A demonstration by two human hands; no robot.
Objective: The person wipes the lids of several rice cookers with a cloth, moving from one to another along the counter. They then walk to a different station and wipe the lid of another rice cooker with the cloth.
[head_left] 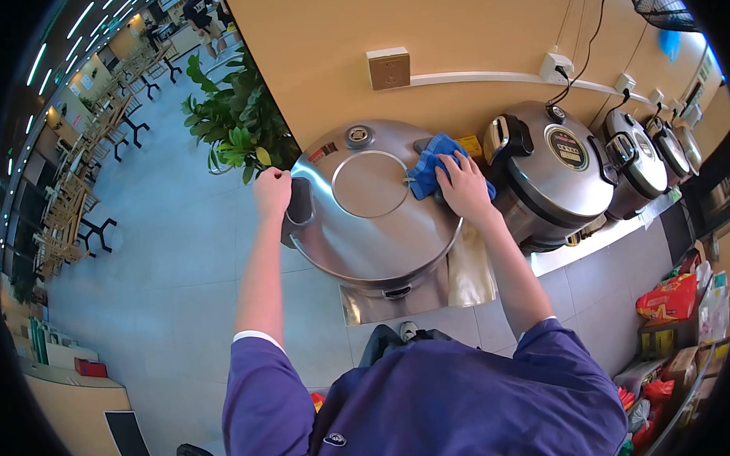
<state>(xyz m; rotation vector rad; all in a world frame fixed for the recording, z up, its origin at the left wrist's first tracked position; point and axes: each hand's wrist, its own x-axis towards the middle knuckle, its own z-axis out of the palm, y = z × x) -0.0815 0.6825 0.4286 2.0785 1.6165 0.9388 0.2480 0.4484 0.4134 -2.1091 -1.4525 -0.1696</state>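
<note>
A large round steel cooker (346, 249) with a domed lid stands in front of me. My right hand (464, 184) lies over a bunched blue cloth (433, 163), gripping it against the lid's right side by the side handle. At the cooker's left edge, my left hand (274, 192) is closed with the fingers curled in, beside the dark left handle (301, 200). Whether anything is inside that fist is hidden. On the lid's far side sits a round steam vent (359, 136). A front latch (397, 293) shows at the near rim.
More steel cookers (568, 161) line the wall on the right, with cords running to sockets (556, 67). A leafy plant (244, 111) stands behind on the left. Tables and chairs (74, 198) fill the far left. Bags and boxes (669, 298) crowd the lower right.
</note>
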